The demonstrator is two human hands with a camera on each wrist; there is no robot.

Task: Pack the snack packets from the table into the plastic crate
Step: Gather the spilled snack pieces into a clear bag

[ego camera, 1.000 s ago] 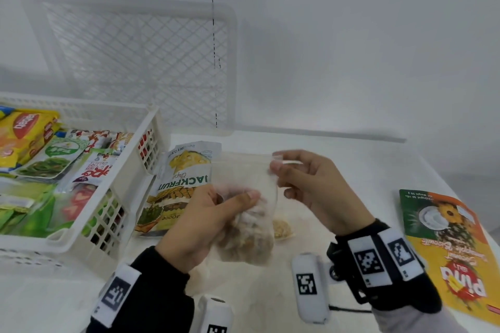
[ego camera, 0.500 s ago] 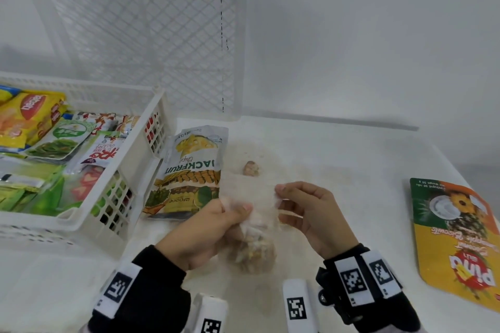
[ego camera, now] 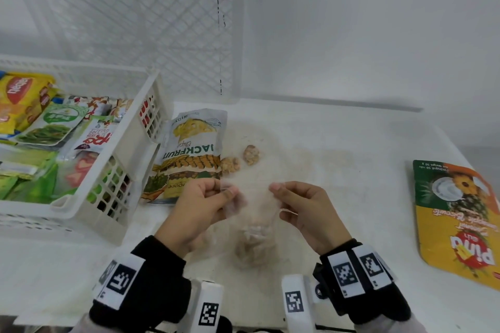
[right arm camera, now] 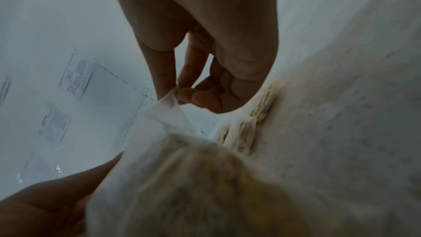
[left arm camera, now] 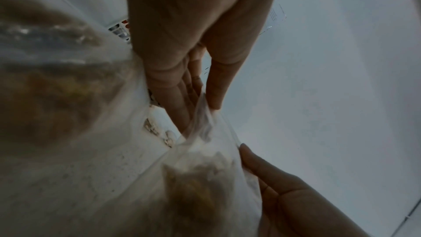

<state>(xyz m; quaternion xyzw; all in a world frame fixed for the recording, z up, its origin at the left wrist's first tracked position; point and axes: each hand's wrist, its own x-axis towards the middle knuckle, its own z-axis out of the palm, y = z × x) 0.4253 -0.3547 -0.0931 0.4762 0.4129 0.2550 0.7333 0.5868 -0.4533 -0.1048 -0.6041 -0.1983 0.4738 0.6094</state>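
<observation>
Both hands' fingers (ego camera: 227,193) pinch the clear bag (ego camera: 250,227); 2 loose snacks (ego camera: 251,154), jackfruit packet (ego camera: 189,154) beyond.

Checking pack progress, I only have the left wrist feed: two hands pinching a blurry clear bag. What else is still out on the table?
Observer: A jackfruit packet lies flat beside the plastic crate, outside it.
Operator: Any other packet unpacked?
Observer: A green-and-yellow Pina packet lies far to the right of the clear bag.
Operator: Crate empty?
Observer: No, several packets lie in it, including a yellow packet at the back.
</observation>
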